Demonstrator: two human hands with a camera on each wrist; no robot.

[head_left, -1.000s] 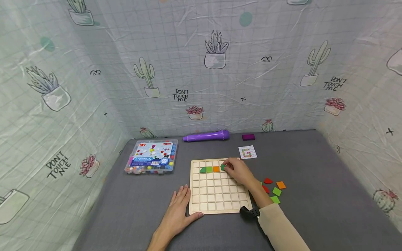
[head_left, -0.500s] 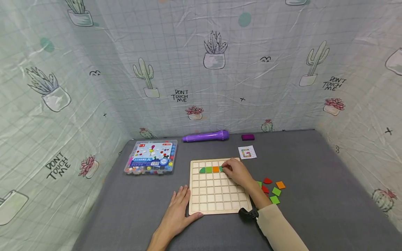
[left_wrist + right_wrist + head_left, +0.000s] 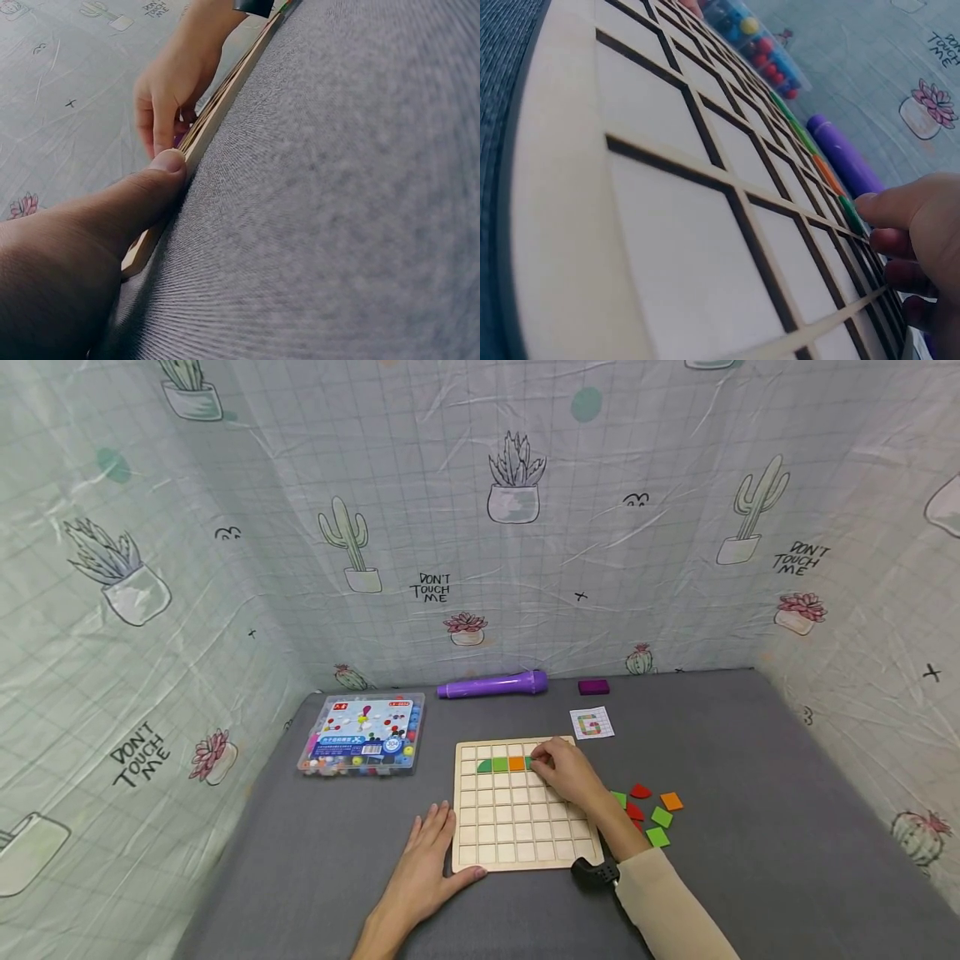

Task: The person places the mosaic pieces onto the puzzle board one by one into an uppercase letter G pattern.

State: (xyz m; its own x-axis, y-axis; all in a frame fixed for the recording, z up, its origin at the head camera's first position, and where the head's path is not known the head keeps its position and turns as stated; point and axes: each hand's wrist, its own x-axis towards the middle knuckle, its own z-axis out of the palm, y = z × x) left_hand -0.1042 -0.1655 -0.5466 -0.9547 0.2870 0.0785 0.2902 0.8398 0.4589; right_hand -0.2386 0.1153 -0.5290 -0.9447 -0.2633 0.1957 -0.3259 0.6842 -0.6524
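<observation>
Right hand (image 3: 567,771) over square wooden grid board (image 3: 522,835), fingertips pinching dark green tile (image 3: 529,762) in second row, at 3 o'clock of orange tile (image 3: 516,763). Left hand (image 3: 427,868) flat, fingers relaxed, thumb against board's 7 o'clock corner. Loose coloured tiles (image 3: 651,814) at board's 3 o'clock.

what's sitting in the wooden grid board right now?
In the wooden grid board, second row from the far edge: a green quarter-round tile, a light green square, an orange square, and a dark green tile under the right hand, whose fingers hide most of it.
</observation>
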